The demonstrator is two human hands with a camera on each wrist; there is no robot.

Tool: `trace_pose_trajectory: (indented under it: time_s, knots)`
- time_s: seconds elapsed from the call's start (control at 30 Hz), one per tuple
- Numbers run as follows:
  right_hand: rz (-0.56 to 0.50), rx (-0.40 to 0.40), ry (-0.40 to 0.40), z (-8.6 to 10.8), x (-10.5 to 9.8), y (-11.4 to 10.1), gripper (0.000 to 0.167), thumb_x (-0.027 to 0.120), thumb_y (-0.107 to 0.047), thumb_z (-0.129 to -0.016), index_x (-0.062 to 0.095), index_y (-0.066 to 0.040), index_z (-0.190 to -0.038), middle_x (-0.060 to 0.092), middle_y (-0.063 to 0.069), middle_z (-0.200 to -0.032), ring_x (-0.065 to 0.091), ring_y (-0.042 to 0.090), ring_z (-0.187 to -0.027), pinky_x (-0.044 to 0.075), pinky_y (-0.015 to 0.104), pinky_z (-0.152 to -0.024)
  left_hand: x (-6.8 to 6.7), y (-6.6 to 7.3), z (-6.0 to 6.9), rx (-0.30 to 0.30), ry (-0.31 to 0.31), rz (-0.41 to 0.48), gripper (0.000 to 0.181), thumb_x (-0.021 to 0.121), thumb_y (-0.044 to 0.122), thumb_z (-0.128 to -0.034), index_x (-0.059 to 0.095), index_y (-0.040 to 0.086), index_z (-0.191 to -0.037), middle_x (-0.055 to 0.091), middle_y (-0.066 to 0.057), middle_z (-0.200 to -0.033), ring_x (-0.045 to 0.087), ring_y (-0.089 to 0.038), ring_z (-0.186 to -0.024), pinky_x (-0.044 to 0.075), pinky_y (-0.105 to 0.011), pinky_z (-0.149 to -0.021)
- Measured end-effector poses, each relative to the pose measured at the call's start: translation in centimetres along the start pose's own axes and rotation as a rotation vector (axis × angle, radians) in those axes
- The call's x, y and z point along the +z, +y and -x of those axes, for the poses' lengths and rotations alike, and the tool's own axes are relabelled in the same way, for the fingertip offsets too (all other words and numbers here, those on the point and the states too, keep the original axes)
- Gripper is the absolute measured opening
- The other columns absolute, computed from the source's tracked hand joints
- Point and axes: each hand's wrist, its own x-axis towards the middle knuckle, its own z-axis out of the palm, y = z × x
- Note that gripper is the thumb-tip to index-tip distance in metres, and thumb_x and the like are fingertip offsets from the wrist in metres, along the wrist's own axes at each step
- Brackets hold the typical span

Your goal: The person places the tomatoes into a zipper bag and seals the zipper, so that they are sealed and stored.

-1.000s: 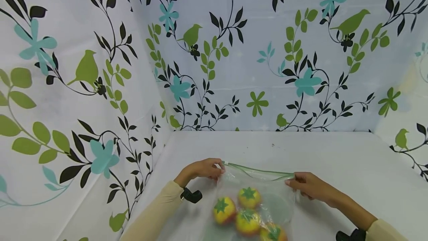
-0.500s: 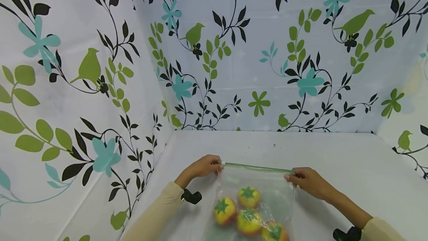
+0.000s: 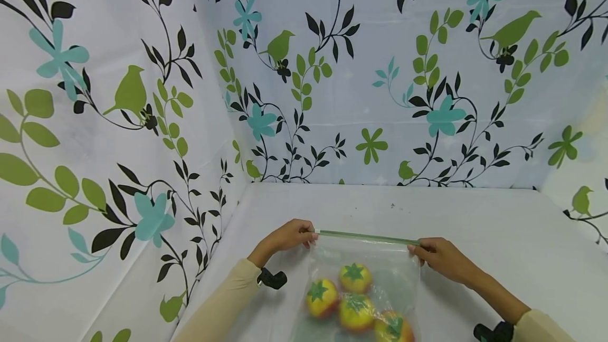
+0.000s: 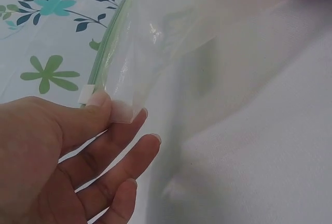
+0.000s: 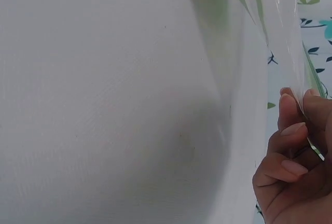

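A clear slider zip bag (image 3: pixel 394 273) with a green zip strip (image 3: pixel 366 235) is stretched between both hands. Several round yellow-and-red fruits (image 3: pixel 357 312) with green star-shaped tops show through its plastic; the bag's bottom is cut off by the head view's lower edge. My left hand (image 3: pixel 291 235) pinches the top left corner. In the left wrist view, thumb and forefinger grip it beside a white slider (image 4: pixel 86 94), the other fingers spread loosely. At the top right corner my right hand (image 3: pixel 444 258) pinches the bag's edge between thumb and fingers, as the right wrist view also shows.
A white table (image 3: pixel 475 215) lies underneath. Behind it and at the sides hang white curtains (image 3: pixel 294 9) printed with leaves, birds and flowers. Dark wrist-worn devices sit on the left wrist (image 3: pixel 272 278) and right wrist (image 3: pixel 494 331).
The bag's mouth, which sagged with its two green edges apart, is now pulled into one straight, taut line. The right hand has shifted slightly up; the left hand barely moved.
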Motion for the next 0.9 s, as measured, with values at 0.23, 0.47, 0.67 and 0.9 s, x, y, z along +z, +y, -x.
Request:
trace_pose_trajectory:
  time_s: [0.23,0.47,0.67,0.9]
  knots:
    - [-0.059,-0.047,-0.082,-1.0,-0.3,0.0,0.028,0.061,-0.032,-0.108,0.070,-0.010,-0.093,0.065,0.003,-0.083,0.055,0.010,-0.074,0.045,0.027,-0.062,-0.3,0.2,0.9,-0.009,0.005,-0.016,0.022,0.060,0.016,-0.1077,0.064,-0.002,-0.097,0.072,-0.015,-0.094,0.072,-0.028,-0.086,0.057,-0.039,-0.081]
    - [0.078,-0.098,-0.016,-2.1,-0.7,-1.0,0.024,0.069,-0.035,-0.103,0.076,-0.013,-0.110,0.074,-0.004,-0.101,0.066,0.012,-0.094,0.054,0.029,-0.075,-0.9,0.3,0.8,-0.033,0.012,-0.136,0.013,0.063,0.018,-0.1059,0.065,0.006,-0.110,0.074,-0.002,-0.092,0.066,-0.012,-0.082,0.051,-0.030,-0.075]
    - [0.251,-0.118,0.027,-3.4,-0.1,-3.1,0.038,0.076,-0.047,-0.096,0.076,-0.014,-0.114,0.072,-0.012,-0.091,0.067,0.011,-0.090,0.049,0.055,-0.088,-1.5,1.1,0.6,-0.034,0.004,-0.255,0.008,0.064,0.017,-0.1061,0.068,0.010,-0.107,0.073,-0.001,-0.100,0.064,-0.010,-0.090,0.053,-0.031,-0.081]
    - [0.331,-0.205,-0.031,-6.2,2.1,-6.4,0.042,0.077,-0.046,-0.094,0.076,-0.011,-0.117,0.073,-0.013,-0.089,0.066,0.009,-0.084,0.040,0.061,-0.085,-1.7,1.9,0.0,-0.037,-0.018,-0.362,0.006,0.064,0.016,-0.1058,0.067,0.011,-0.105,0.073,-0.004,-0.110,0.063,-0.013,-0.095,0.054,-0.036,-0.086]
